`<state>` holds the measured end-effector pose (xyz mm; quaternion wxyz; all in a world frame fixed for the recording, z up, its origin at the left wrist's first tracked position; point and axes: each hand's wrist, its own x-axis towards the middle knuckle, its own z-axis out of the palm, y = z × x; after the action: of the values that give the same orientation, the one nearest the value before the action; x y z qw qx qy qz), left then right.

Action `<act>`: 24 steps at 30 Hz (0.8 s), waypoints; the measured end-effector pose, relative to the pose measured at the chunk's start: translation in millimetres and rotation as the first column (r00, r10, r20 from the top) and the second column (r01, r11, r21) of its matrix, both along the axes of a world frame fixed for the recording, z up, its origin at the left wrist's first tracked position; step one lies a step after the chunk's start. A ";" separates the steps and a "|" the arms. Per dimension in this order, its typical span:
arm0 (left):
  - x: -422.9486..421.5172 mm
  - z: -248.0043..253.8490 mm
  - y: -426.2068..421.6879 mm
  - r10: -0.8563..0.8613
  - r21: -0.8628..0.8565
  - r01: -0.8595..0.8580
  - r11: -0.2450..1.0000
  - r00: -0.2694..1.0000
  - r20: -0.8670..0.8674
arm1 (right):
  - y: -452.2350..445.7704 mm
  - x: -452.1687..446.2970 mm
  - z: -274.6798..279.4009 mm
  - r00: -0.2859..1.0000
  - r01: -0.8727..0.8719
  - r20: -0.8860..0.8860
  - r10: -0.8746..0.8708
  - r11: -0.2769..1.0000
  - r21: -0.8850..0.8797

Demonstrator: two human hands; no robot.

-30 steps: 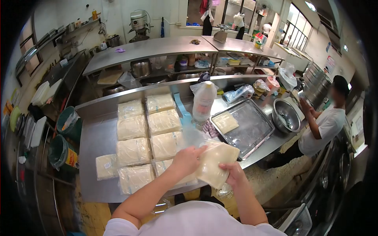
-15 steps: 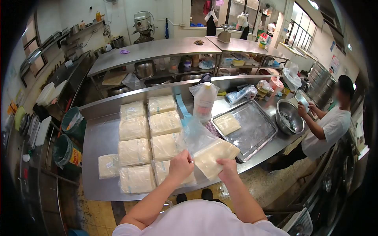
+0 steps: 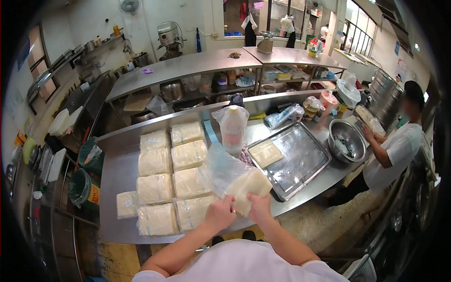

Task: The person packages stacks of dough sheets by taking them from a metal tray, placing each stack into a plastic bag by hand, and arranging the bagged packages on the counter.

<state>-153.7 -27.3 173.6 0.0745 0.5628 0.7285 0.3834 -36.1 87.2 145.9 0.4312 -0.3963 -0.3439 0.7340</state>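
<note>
At the steel counter point(image 3: 115, 164), both hands point(image 3: 220, 214) pinch: left a clear bag point(image 3: 221, 168), right a pale slab point(image 3: 251, 183).

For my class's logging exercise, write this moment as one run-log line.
left hand: holding clear bag | right hand: holding pale stack | metal tray: another stack lying on it

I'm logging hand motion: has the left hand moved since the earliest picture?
Yes: the left hand has moved closer to the wearer's body, farther from the large bottle.
</note>
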 end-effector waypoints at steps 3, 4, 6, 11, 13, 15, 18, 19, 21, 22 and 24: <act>1.1 13.2 7.4 0.111 -0.054 -0.110 0.992 0.994 0.015 | -4.2 9.7 4.9 0.997 -0.064 0.058 0.054 0.979 0.194; -3.5 19.5 12.7 0.182 -0.102 -0.179 0.978 0.983 0.014 | -5.5 12.3 10.3 0.995 -0.093 0.062 0.079 0.957 0.275; -12.6 29.7 23.0 0.201 0.087 -0.190 0.978 0.969 -0.141 | -9.6 14.8 25.1 0.986 -0.128 0.142 0.089 0.945 0.300; -17.4 57.7 54.6 0.167 0.360 -0.099 0.928 0.972 -0.163 | -14.4 20.1 36.4 0.950 -0.249 0.257 0.178 0.929 0.275; -21.0 64.6 68.1 0.099 0.362 -0.077 0.929 0.994 -0.043 | -16.2 19.2 40.4 0.934 -0.288 0.291 0.209 0.922 0.260; -21.8 79.1 81.1 0.060 0.357 -0.065 0.932 0.998 0.024 | -19.1 17.4 57.2 0.915 -0.347 0.348 0.204 0.838 0.420; -19.2 84.0 91.1 -0.024 0.267 0.033 0.963 0.999 -0.038 | -17.1 15.0 52.5 0.848 -0.472 0.457 0.267 0.773 0.424; -18.6 82.8 93.6 -0.060 0.221 0.077 0.972 0.995 -0.084 | -13.8 12.5 44.0 0.815 -0.517 0.495 0.301 0.764 0.387; -16.2 79.3 97.0 -0.225 0.162 0.251 0.954 0.960 -0.164 | -8.1 9.5 19.2 0.882 -0.444 0.341 0.324 0.813 0.377; -15.0 76.0 97.9 -0.308 0.126 0.335 0.934 0.931 -0.196 | -6.5 9.1 5.1 0.907 -0.409 0.262 0.329 0.837 0.363; -12.2 66.1 97.0 -0.399 0.107 0.412 0.905 0.908 -0.124 | -2.0 11.0 -18.3 0.934 -0.354 0.133 0.331 0.901 0.249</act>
<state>-165.8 69.7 239.7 0.0793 0.7242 0.5714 0.3778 -25.1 85.2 127.6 0.3297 -0.2992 -0.5229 0.7269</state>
